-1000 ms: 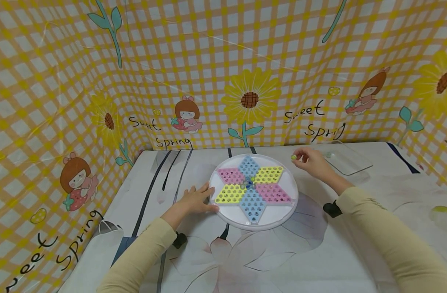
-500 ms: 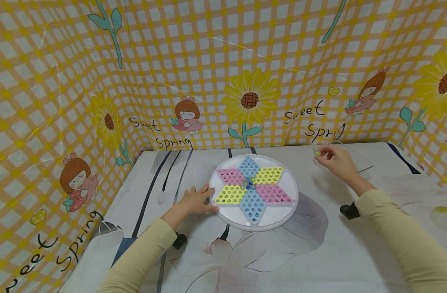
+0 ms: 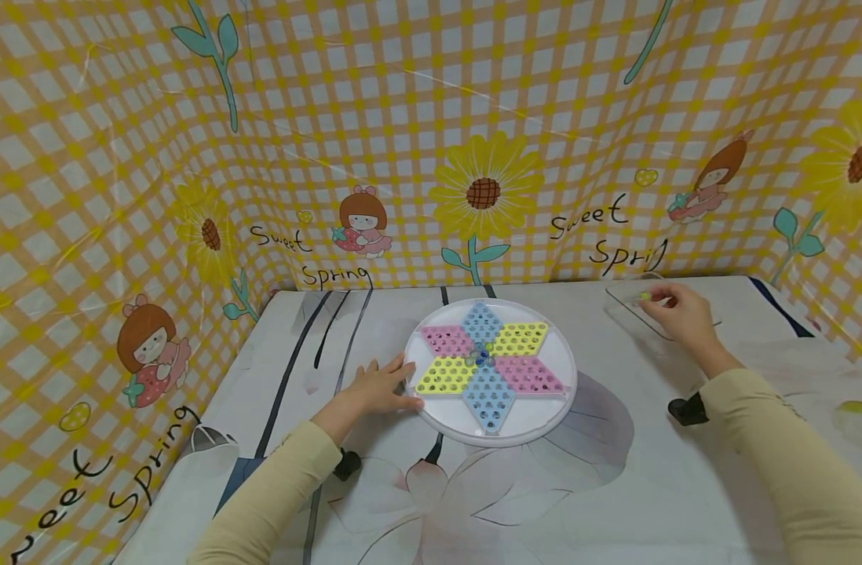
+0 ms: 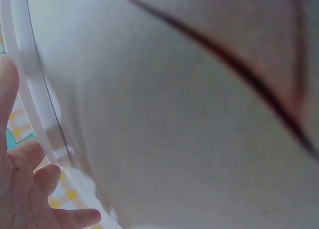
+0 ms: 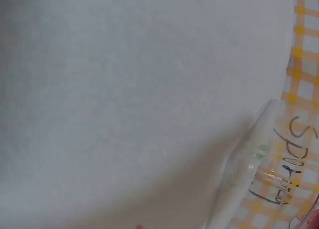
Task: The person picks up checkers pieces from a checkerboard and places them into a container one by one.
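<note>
Pinching a small yellow-green ball [image 3: 645,297] in its fingertips, a grip that seems to suit so small a thing, the right hand [image 3: 685,318] is at the clear container [image 3: 618,309] on the far right; whether the ball is above or inside it, I cannot tell. The left hand [image 3: 374,388] rests, fingers spread apart, against the left edge of the round board [image 3: 431,416], probably steadying it. Marbles [image 3: 482,357] cluster mid-board, perhaps in a dip.

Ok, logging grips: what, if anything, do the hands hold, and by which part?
The right hand pinches a yellow-green ball by its palmward side; the left hand touches the board's rim.
</note>
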The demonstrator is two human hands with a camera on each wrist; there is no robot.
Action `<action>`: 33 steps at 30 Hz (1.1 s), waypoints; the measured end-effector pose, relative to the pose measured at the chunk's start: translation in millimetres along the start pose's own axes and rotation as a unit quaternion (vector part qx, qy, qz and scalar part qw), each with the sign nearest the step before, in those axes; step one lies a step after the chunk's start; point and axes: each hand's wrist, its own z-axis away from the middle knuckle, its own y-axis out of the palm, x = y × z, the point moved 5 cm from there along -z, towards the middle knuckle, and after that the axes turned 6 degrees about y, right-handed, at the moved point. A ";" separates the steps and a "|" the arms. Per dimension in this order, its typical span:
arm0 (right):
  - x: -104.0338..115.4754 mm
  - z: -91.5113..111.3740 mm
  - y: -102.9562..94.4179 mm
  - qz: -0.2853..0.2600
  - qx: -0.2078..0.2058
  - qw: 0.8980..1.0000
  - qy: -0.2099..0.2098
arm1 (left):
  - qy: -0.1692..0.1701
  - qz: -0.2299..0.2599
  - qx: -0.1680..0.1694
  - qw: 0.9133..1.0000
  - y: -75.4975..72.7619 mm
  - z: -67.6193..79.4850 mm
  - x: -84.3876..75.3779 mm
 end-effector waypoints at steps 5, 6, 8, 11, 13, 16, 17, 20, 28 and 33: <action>-3.7 -2.8 0.1 0.013 0.008 1.000 0.017 | 0.000 0.000 0.003 1.000 0.5 0.0 0.4; -4.6 -3.3 0.4 0.013 0.010 1.000 0.022 | 0.000 0.000 0.003 1.000 0.7 0.1 0.4; -6.8 -4.0 1.2 0.011 0.015 0.999 0.032 | 0.001 0.001 0.003 1.000 0.9 0.2 0.4; -10.0 -4.2 1.9 0.005 0.017 0.999 0.042 | 0.002 0.002 0.001 1.000 0.7 0.7 0.2; -11.9 -4.1 1.9 -0.002 0.015 0.999 0.045 | 0.002 0.002 0.000 1.000 0.3 1.0 0.1; -13.4 -4.1 1.4 -0.014 0.009 0.999 0.044 | 0.003 0.001 -0.003 1.000 -0.6 1.3 -0.3; -13.4 -4.3 1.4 -0.017 0.007 0.999 0.043 | 0.003 0.000 -0.004 1.000 -0.9 1.2 -0.4; -10.9 -4.3 1.3 -0.025 0.004 0.999 0.038 | 0.003 -0.001 -0.003 1.000 -1.3 1.0 -0.5; 12.6 -2.9 6.2 -0.041 0.024 0.998 0.030 | 0.006 -0.002 -0.003 1.000 -0.4 -0.5 0.8; 34.1 1.4 14.4 -0.054 0.043 0.998 0.007 | 0.006 -0.003 -0.002 1.000 -1.6 0.4 0.3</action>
